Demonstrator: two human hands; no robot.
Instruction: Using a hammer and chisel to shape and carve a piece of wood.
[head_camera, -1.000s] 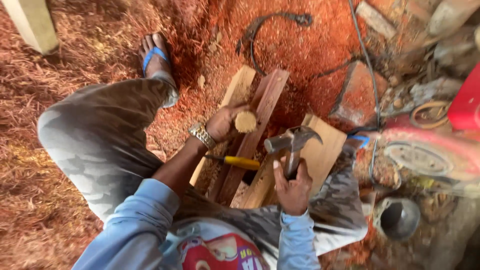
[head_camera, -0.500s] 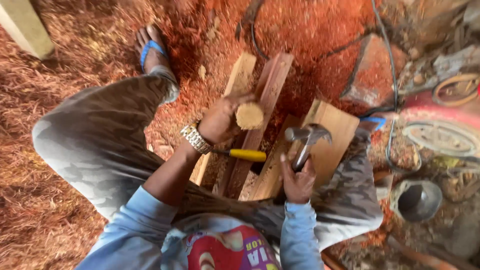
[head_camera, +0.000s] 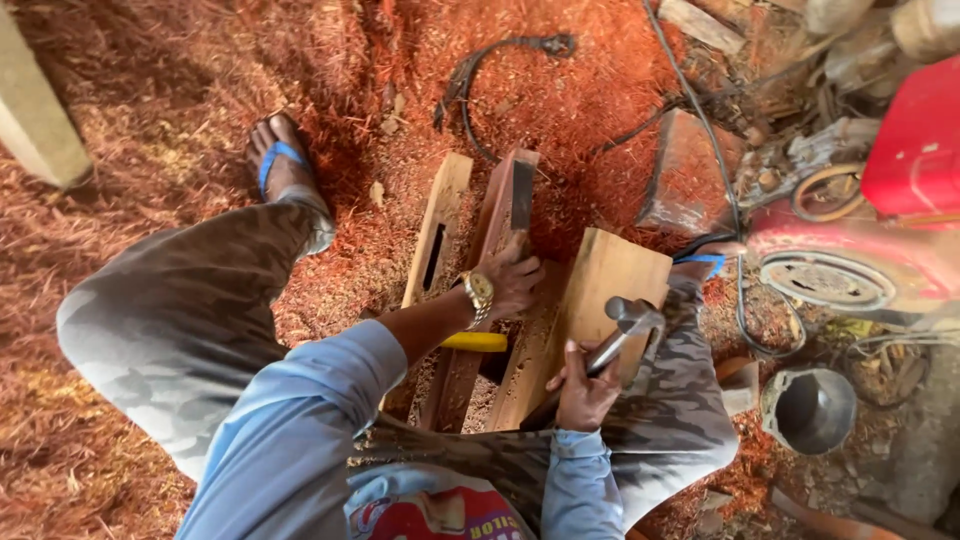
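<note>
My left hand (head_camera: 512, 282), with a wristwatch on it, grips a wide flat chisel (head_camera: 521, 196) whose dark blade lies along a reddish plank (head_camera: 492, 225). My right hand (head_camera: 585, 388) is closed on the handle of a steel claw hammer (head_camera: 632, 318), held over a pale wooden block (head_camera: 600, 280). To the left of the reddish plank is a lighter plank (head_camera: 440, 215) with a long slot cut in it. A yellow-handled tool (head_camera: 476, 342) lies across the planks under my left forearm.
Red sawdust covers the ground. My foot in a blue sandal (head_camera: 284, 168) rests at the upper left. A red machine (head_camera: 910, 140), a grey metal pot (head_camera: 808, 408), cables (head_camera: 700, 115) and a brick (head_camera: 688, 170) crowd the right side. A pale post (head_camera: 35, 110) stands at far left.
My left hand has come down onto the reddish plank; the round wooden butt it showed is gone from sight and the chisel blade now shows. The hammer has stayed beside the pale block.
</note>
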